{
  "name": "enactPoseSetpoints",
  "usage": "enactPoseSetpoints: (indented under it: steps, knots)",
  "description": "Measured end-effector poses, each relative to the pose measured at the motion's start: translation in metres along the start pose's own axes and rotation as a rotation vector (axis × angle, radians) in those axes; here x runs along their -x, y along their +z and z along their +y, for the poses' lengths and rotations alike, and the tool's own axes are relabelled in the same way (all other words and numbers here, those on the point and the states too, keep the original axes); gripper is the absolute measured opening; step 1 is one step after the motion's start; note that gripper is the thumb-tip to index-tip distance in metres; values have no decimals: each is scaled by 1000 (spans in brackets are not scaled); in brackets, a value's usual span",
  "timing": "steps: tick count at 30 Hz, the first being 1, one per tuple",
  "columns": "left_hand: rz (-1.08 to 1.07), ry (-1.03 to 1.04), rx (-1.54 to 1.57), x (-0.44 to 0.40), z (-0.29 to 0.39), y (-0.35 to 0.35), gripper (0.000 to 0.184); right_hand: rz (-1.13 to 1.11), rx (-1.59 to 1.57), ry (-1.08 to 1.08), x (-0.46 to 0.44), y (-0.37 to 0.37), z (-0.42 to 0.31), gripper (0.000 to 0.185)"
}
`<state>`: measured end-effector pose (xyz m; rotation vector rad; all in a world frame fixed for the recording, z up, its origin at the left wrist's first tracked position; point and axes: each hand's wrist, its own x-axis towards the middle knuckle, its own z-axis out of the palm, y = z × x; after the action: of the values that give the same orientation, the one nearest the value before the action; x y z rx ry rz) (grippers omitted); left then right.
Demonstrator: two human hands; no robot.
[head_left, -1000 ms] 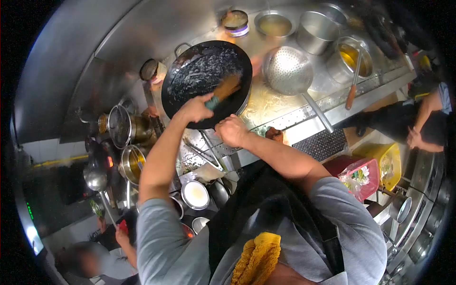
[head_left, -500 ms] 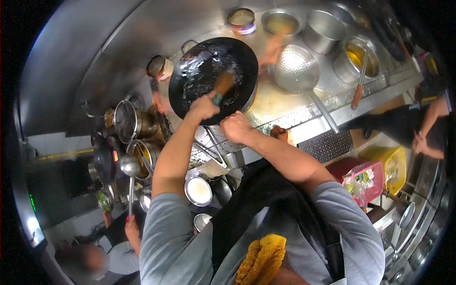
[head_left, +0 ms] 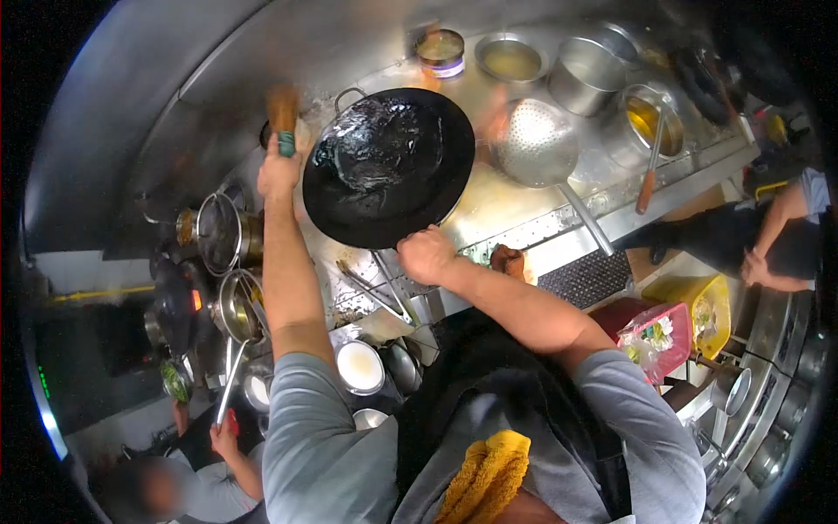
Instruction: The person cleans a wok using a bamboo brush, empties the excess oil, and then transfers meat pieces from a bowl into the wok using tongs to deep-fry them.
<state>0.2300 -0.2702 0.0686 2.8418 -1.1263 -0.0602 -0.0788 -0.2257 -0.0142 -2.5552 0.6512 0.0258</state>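
Lifted out of the wok, the brush with brown bristles and a green-bound grip (head_left: pixel 283 113) is now beyond the wok's left edge, bristles pointing away from the person and blurred. Nearest the camera, a fuzzy mustard-yellow towel (head_left: pixel 485 476) lies at the neck of a grey shirt, over a black apron (head_left: pixel 463 375). Beside the left sleeve sits a round metal bowl with white contents (head_left: pixel 360 367). The right hand (head_left: pixel 428 255) is clenched at the near rim of the large black metal wok (head_left: pixel 349 201); exactly what its fingers close around cannot be told. A crumpled reddish-brown item (head_left: pixel 508 261) lies near that hand, at the counter's edge. The wok is tilted, its inside wet and shiny, with a loop handle at the far rim. The left hand (head_left: pixel 278 175) grasps the brush by its green part, well apart from the right hand. Right of the wok rests a perforated steel skimmer (head_left: pixel 534 144), and past it a steel pot of yellow liquid (head_left: pixel 643 118). Farther back stand a deep steel pot (head_left: pixel 587 77), a shallow steel basin (head_left: pixel 512 59) and a purple-and-white-labelled can (head_left: pixel 441 54). Off to the left, a co-worker's hand (head_left: pixel 224 441) grips a long-handled metal ladle (head_left: pixel 230 384).
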Motion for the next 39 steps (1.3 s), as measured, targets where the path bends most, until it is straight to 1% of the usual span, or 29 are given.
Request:
enactPoseSetpoints:
  steps: [1, 2, 3, 4, 6, 7, 9, 10, 11, 12, 13, 14, 15, 16, 18, 20, 21, 22, 24, 25, 27, 28, 30, 31, 32, 34, 35, 38, 39]
  knots:
    - [150, -31, 162, -10, -3, 19, 79, 1, 8, 14, 0, -6, -5, 21]
    - [298, -64, 324, -23, -8, 46, 81, -69, 58, 45, 1, -14, -14, 23]
    - [322, -12, 361, -49, -25, 96, 81, -140, 105, 77, 1, -17, -21, 25]
    - [-187, 71, 259, -48, -22, 85, 82, -139, 112, 91, -1, -16, -22, 25]
    - [-188, -20, 181, -16, -3, 73, 82, -103, 88, 113, 1, -11, -21, 25]
    - [-187, -15, 186, -9, -3, 76, 82, -101, 93, 118, 3, -11, -19, 25]
    - [33, 207, 226, 5, -5, 78, 83, -59, 73, 77, 4, -11, -16, 25]
    - [-59, 170, 257, 32, 16, 56, 85, -52, 73, 75, 1, -6, -12, 25]
    - [-72, 193, 351, 4, 3, 112, 84, -15, 58, 73, -2, 3, -8, 26]
    - [-370, -17, 481, 28, 28, 93, 84, 26, 50, 69, -6, 10, -3, 27]
    - [-401, 68, 488, 36, 36, 116, 84, 31, 60, 60, -8, 14, 0, 27]
    - [-451, 74, 592, 55, 51, 122, 84, 33, 67, 53, -8, 15, 1, 27]
    - [-522, 170, 660, 65, 61, 136, 83, 49, 82, 43, -7, 15, 3, 27]
    - [-616, 218, 647, 83, 75, 122, 86, 63, 93, 34, -5, 14, 3, 26]
    - [-755, 307, 560, 114, 78, 84, 87, 76, 136, 19, 1, 10, 4, 24]
    - [-827, 443, 406, 140, 59, 31, 87, 99, 172, 3, 8, 4, 8, 24]
    - [-779, 550, 264, 139, 39, 28, 87, 123, 188, 3, 10, 3, 11, 24]
    - [-749, 517, 129, 141, 24, 18, 82, 146, 203, 1, 14, 1, 12, 23]
    - [-418, 612, -191, 149, -8, 9, 82, 174, 216, -30, 26, -13, 14, 23]
    - [-410, 602, -204, 166, -8, -9, 82, 184, 177, -47, 33, -19, 14, 21]
    - [-256, 220, -15, 201, -11, -47, 82, 188, 117, -88, 50, -28, 14, 20]
    - [-243, 216, -28, 215, -19, -58, 82, 202, 110, -99, 61, -32, 13, 20]
    - [43, 269, 298, 245, -37, -73, 79, 274, 61, -142, 87, -36, 12, 22]
    - [63, 221, 403, 269, -30, -90, 78, 385, -6, -177, 100, -42, 9, 18]
    - [80, 173, 511, 293, -21, -109, 77, 382, -2, -176, 109, -52, 7, 18]
    - [181, 144, 504, 316, -24, -123, 76, 455, -90, -119, 118, -66, -2, 21]
    - [166, 110, 589, 325, -26, -129, 75, 538, -161, -161, 119, -68, -2, 23]
    - [320, 205, 616, 355, -23, -141, 72, 600, -224, -88, 126, -93, -12, 24]
    - [297, 167, 689, 367, -14, -146, 71, 603, -219, -81, 125, -98, -13, 24]
